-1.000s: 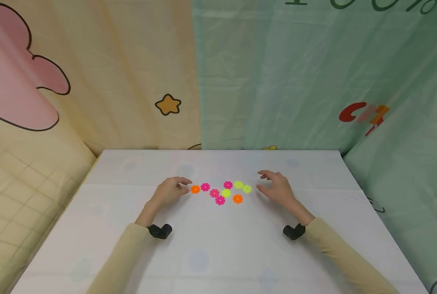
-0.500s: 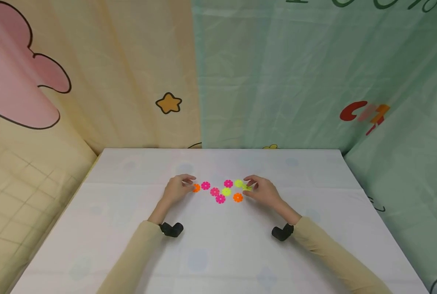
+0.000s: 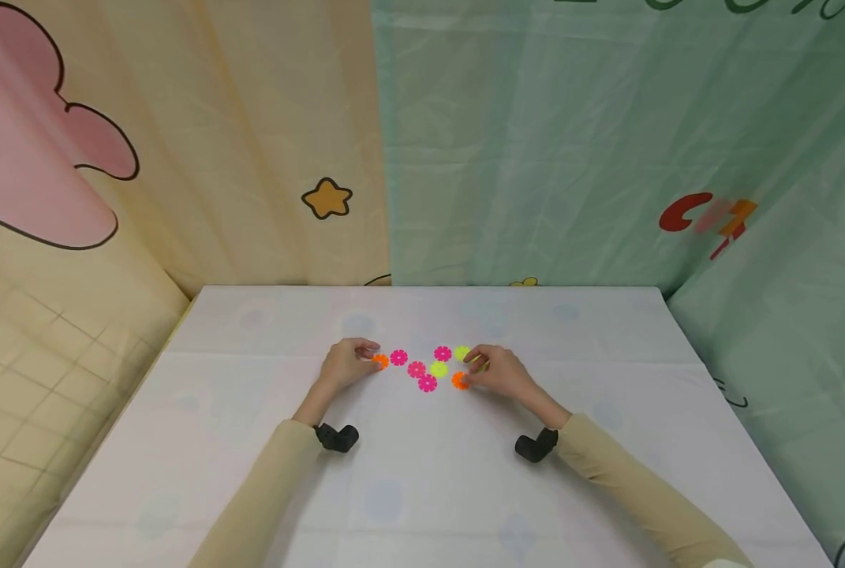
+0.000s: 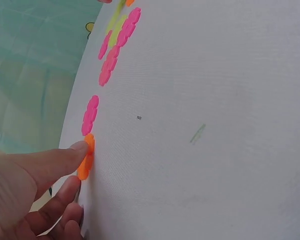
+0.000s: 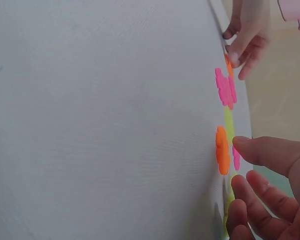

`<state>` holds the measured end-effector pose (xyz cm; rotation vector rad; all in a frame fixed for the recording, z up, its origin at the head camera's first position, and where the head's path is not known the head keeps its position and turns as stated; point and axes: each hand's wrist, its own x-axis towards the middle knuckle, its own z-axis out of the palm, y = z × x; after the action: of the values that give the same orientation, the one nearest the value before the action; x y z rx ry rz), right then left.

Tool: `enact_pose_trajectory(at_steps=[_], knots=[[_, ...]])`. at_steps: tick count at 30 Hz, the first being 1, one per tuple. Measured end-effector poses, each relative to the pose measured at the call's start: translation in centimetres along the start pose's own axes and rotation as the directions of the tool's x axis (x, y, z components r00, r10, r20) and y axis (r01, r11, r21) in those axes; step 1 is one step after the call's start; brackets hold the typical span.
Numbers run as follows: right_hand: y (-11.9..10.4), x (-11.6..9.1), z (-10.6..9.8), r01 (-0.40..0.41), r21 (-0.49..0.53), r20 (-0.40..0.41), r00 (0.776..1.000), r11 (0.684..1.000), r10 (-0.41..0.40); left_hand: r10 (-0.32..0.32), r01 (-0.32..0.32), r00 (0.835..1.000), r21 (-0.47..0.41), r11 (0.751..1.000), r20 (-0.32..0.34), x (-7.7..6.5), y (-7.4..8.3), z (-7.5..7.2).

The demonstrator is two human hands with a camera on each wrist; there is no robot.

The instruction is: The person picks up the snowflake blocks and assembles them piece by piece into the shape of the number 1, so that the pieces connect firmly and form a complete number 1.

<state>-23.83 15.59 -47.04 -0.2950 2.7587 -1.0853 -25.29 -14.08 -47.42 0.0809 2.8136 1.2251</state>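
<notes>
Several small flower-shaped discs lie on the white-covered table. At the row's left end is an orange disc [image 3: 381, 362], with my left hand [image 3: 345, 364] beside it; the thumb overlaps its edge and the fingertips sit right at its side. My right hand [image 3: 499, 371] is over the right end, thumb and fingers apart. Its thumb tip is close to another orange disc [image 5: 222, 150], and its fingers partly hide a yellow-green disc [image 5: 225, 220]. Between the hands are pink discs [image 3: 398, 357], [image 3: 428, 383] and yellow-green discs [image 3: 439, 369], [image 3: 462, 353].
The table's far edge [image 3: 287, 286] runs close behind the discs. Beyond it hang a beige curtain [image 3: 252, 158] and a green curtain [image 3: 536, 158]. Each wrist carries a black camera mount, such as the left one [image 3: 338, 439].
My right hand has come in leftward from beside the discs to over the yellow-green one at the right end. My left hand has shifted right to the orange disc. The discs appear unmoved.
</notes>
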Motion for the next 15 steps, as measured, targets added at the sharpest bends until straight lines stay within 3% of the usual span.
enact_pose_trajectory(at_steps=[7, 15], knots=[[-0.2, 0.01, 0.2, -0.053, -0.035, 0.033, 0.998, 0.998, 0.055, -0.054, 0.053, 0.998, 0.047, 0.998, 0.024, 0.3, 0.18, 0.0], [-0.18, 0.2, 0.09, -0.021, -0.105, 0.065, 0.997, 0.994, 0.028, -0.096, 0.094, 0.995, 0.103, 0.99, 0.01, 0.2, 0.52, 0.26]])
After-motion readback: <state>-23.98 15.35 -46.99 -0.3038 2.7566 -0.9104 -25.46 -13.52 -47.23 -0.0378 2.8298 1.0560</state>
